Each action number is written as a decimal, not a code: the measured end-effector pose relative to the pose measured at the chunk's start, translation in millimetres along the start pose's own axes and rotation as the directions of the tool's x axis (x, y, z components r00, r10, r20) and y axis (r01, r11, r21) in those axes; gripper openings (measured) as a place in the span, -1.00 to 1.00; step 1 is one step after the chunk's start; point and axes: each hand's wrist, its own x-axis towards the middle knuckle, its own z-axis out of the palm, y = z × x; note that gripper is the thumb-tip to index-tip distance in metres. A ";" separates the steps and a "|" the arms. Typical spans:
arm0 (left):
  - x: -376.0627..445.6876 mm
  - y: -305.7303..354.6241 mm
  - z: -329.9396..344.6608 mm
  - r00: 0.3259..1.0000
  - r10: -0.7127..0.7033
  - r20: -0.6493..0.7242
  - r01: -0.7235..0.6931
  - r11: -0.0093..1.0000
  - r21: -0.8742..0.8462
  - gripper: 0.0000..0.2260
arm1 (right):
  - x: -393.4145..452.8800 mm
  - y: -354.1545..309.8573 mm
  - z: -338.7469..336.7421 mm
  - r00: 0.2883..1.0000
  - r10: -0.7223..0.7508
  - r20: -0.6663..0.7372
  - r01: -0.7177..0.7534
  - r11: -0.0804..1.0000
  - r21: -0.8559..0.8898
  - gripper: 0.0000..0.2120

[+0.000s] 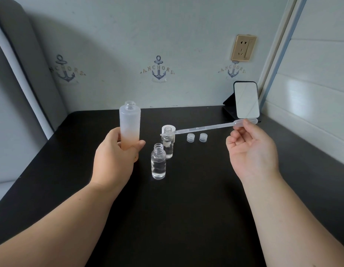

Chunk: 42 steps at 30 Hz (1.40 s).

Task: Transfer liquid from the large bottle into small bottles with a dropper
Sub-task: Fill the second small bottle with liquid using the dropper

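On black table (186,209), far right: mirror (246,100) on stand; two small caps (196,137); white cap (168,130) behind two uncapped small bottles (158,163), each part-filled with clear liquid. Left hand (117,160) grips large bottle (129,126), upright, open. Right hand (252,149) pinches dropper (205,127) bulb, tip over rear bottle. Anchor-print wall (157,69), socket (243,48).

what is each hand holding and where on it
The left hand grips the tall frosted bottle with the peach-tinted base around its lower part. The right hand pinches the clear plastic dropper at its bulb end.
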 end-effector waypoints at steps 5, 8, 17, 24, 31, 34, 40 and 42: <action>2.3 1.7 2.5 0.998 -0.044 0.035 0.043 0.999 0.024 -0.53 | 1.2 1.4 -0.2 1.000 -0.014 0.003 0.014 0.999 -0.029 -0.80; 1.6 1.0 1.7 0.998 -0.032 0.050 0.032 0.999 -0.002 -0.51 | 2.4 2.4 0.2 1.000 -0.015 0.003 0.015 0.999 -0.048 -0.81; -20.0 12.7 -18.9 0.957 0.219 -0.192 -0.245 0.962 -0.123 -0.71 | 1.9 1.8 0.7 0.999 -0.027 0.043 0.030 0.997 -0.075 -0.80; -27.7 17.6 -10.3 0.929 0.266 0.257 -0.283 0.958 0.035 -0.59 | 1.5 1.6 1.4 0.997 -0.049 0.059 0.054 0.995 -0.089 -0.74; -24.2 12.3 -1.5 0.894 0.232 0.384 -0.314 0.934 0.167 -0.81 | -0.2 0.0 3.2 0.996 -0.063 0.068 0.069 0.993 -0.091 -0.72; -23.4 12.4 -1.9 0.884 0.258 0.391 -0.343 0.924 0.167 -0.84 | -0.2 -0.1 2.5 0.995 -0.072 0.067 0.078 0.992 -0.094 -0.77; -23.1 11.4 -1.8 0.878 0.259 0.403 -0.347 0.924 0.163 -0.87 | -0.6 -0.4 2.0 0.994 -0.089 0.070 0.096 0.990 -0.105 -0.76; -23.3 10.6 -1.9 0.878 0.257 0.403 -0.343 0.926 0.156 -0.87 | -0.4 -0.6 1.4 0.993 -0.095 0.067 0.102 0.989 -0.110 -0.77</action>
